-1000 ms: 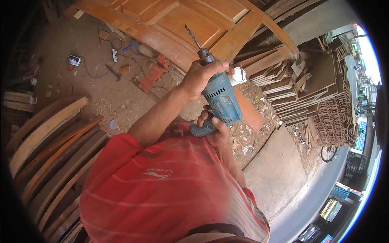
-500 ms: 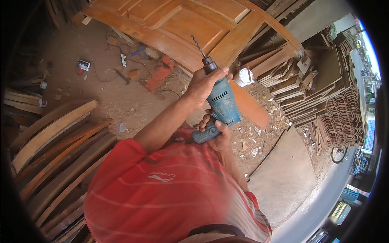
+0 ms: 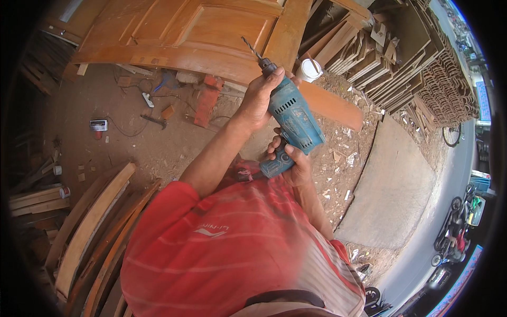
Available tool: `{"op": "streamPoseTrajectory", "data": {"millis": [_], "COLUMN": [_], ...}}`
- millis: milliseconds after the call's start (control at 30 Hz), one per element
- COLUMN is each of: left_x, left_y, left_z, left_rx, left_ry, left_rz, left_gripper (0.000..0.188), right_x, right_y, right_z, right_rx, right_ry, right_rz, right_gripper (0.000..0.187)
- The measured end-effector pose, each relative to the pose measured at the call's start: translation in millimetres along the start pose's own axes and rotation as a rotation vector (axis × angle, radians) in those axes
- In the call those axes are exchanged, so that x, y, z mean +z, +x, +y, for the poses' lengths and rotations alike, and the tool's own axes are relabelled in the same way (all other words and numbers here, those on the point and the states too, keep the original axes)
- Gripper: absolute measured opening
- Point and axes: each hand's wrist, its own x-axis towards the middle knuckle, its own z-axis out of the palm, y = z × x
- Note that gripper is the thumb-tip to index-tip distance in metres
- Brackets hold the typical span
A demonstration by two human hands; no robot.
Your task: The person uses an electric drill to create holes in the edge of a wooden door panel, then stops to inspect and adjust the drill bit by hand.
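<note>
Drill: the dusty blue power drill (image 3: 300, 121) is at mid-view, its hard, vented housing slanting toward eleven o'clock
Left hand: your fingers (image 3: 259, 100) are wrapped closely round its front, just behind the dark, round chuck (image 3: 268, 67)
Right hand: your fingers (image 3: 297, 165) curl snugly round the handle (image 3: 273, 166); whether the trigger is pressed, you cannot tell from here
Bit: the spiral metal bit (image 3: 250, 46) seems at the holding-and-steadying step; any next move would call for both grips firm and the tip clear of skin
Door: smooth, varnished panelled wood (image 3: 224, 31) at eleven o'clock from the drill; its gap from the tip is unclear
Plank: flat, orange-brown board (image 3: 343, 110) at three o'clock
Bucket: round, white (image 3: 305, 74), at one o'clock
Timbers: long, curved pieces (image 3: 90, 230) at eight o'clock
Sheet: broad, rough-looking, grey-brown (image 3: 393, 185), at four o'clock
</note>
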Motion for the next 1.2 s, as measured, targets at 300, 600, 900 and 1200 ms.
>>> {"op": "streamPoseTrajectory", "data": {"millis": [300,600,900,1200], "left_x": [-66.4,-53.0,-41.0,-34.0], "left_y": [-47.8,-71.5,-91.2,-94.4], "left_z": [13.1,7.7,-2.6,-22.1], "left_rx": [-0.222,-0.343,-0.3,-0.387], "left_ry": [-0.319,-0.015,0.099,0.059], "left_rz": [-0.163,-0.068,-0.237,-0.206], "left_gripper": [0.066,0.042,0.04,0.039], "right_x": [57.1,71.0,62.1,58.5], "right_y": [-37.6,-74.1,-98.6,-113.4], "right_z": [93.1,116.5,126.7,126.1], "right_rx": [-0.08,-0.102,-0.133,-0.202], "right_ry": [0.093,0.017,0.224,0.118], "right_rz": [0.17,0.227,0.192,0.251], "right_gripper": [0.065,0.068,0.07,0.06]}}
